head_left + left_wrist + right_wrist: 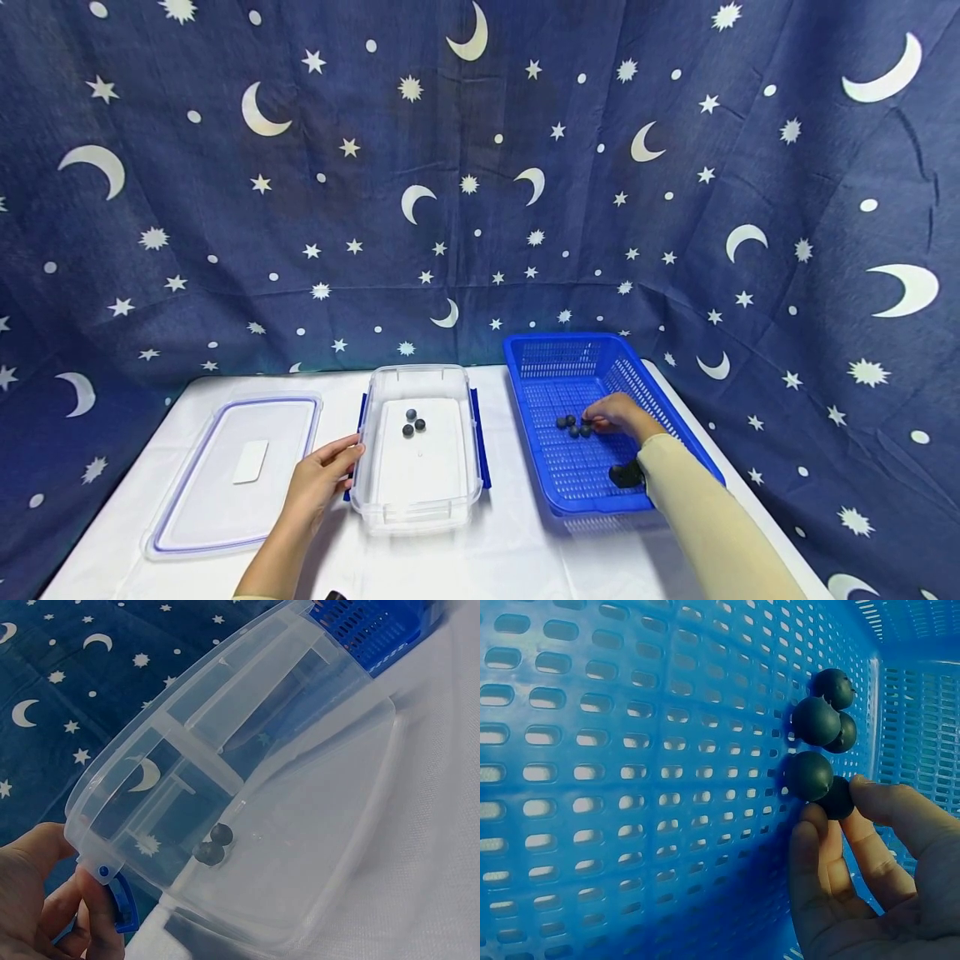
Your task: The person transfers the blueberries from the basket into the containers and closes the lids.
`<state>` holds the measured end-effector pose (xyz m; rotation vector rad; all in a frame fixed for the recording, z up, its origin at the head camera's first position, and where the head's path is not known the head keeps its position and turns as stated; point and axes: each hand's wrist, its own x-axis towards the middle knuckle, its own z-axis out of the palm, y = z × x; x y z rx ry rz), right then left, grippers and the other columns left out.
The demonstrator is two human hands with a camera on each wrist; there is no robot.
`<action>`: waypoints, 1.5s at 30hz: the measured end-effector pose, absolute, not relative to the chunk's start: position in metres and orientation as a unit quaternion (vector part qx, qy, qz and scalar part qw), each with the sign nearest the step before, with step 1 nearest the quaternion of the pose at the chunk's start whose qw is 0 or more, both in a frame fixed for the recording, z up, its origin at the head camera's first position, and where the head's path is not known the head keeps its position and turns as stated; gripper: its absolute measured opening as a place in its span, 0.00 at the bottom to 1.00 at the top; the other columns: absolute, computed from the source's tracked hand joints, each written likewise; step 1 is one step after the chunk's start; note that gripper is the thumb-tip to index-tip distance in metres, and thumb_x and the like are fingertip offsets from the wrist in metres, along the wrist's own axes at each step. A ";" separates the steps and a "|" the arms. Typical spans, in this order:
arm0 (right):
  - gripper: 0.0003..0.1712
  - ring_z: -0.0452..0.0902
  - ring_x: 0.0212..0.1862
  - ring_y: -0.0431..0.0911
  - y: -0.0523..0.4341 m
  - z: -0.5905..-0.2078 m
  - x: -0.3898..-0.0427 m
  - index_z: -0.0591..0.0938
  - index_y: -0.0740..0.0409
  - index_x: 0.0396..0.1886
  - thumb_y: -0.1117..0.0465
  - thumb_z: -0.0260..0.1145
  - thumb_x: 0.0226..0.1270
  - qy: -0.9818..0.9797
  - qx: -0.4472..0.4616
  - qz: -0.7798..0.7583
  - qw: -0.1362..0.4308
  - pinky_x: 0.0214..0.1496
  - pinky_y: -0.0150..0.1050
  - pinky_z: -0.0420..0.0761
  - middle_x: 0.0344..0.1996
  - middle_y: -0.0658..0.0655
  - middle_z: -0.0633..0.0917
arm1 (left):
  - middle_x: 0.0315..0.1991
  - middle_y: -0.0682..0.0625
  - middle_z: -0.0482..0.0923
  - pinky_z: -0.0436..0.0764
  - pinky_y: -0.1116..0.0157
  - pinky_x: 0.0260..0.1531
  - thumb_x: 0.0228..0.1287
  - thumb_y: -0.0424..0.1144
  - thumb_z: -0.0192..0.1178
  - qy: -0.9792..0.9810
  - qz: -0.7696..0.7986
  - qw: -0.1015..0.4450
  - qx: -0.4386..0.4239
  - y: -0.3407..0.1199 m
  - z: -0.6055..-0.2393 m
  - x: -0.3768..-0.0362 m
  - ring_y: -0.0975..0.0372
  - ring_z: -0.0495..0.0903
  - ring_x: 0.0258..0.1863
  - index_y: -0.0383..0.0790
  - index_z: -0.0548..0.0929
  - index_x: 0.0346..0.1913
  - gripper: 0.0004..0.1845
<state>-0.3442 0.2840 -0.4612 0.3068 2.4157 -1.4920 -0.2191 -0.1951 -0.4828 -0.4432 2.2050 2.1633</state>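
My left hand (321, 477) grips the left rim of a clear plastic food container (417, 518), thumb on top and fingers under the edge beside a blue side clip (126, 904). Inside that container lie three small dark balls (408, 431) close together; the left wrist view shows them as a tight cluster. Over at the right, my right hand (617, 414) reaches down into a blue perforated basket (573, 505). Its thumb and fingertips pinch a small dark ball (837, 799) low near the basket floor. Several more dark balls (817, 720) rest right beside it.
A clear lid (202, 500) with a purple-blue seal lies on the white table (517, 550) to the left, a white rectangular piece (251, 462) on it. Behind the table hangs a dark blue curtain (360, 208) with moons and stars.
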 end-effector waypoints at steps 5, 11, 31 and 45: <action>0.11 0.78 0.23 0.37 0.283 -0.459 -0.345 0.80 0.79 0.41 0.74 0.65 0.60 0.815 0.105 -0.550 0.145 0.33 0.31 0.85 0.20 0.51 0.82 | 0.33 0.61 0.79 0.80 0.76 0.28 0.64 0.45 0.67 0.707 0.693 0.008 -0.142 -0.195 -0.484 -0.219 0.70 0.75 0.33 0.33 0.76 0.64 0.29; 0.14 0.80 0.26 0.37 0.281 -0.455 -0.345 0.78 0.81 0.45 0.73 0.62 0.63 0.786 0.094 -0.591 0.154 0.37 0.31 0.85 0.23 0.51 0.84 | 0.33 0.60 0.79 0.80 0.76 0.28 0.63 0.46 0.67 0.711 0.688 0.000 -0.144 -0.193 -0.483 -0.217 0.70 0.76 0.33 0.33 0.77 0.63 0.29; 0.17 0.83 0.30 0.39 0.278 -0.441 -0.343 0.75 0.81 0.52 0.72 0.61 0.67 0.758 0.073 -0.626 0.168 0.40 0.33 0.86 0.27 0.52 0.86 | 0.33 0.61 0.79 0.80 0.77 0.28 0.64 0.45 0.67 0.705 0.694 0.010 -0.146 -0.194 -0.483 -0.217 0.71 0.75 0.33 0.33 0.76 0.65 0.30; 0.22 0.85 0.36 0.40 0.264 -0.427 -0.339 0.71 0.82 0.59 0.70 0.58 0.72 0.753 0.027 -0.631 0.186 0.47 0.35 0.85 0.35 0.55 0.87 | 0.34 0.62 0.79 0.80 0.76 0.28 0.64 0.45 0.67 0.709 0.690 0.008 -0.143 -0.194 -0.480 -0.217 0.70 0.76 0.34 0.33 0.76 0.64 0.29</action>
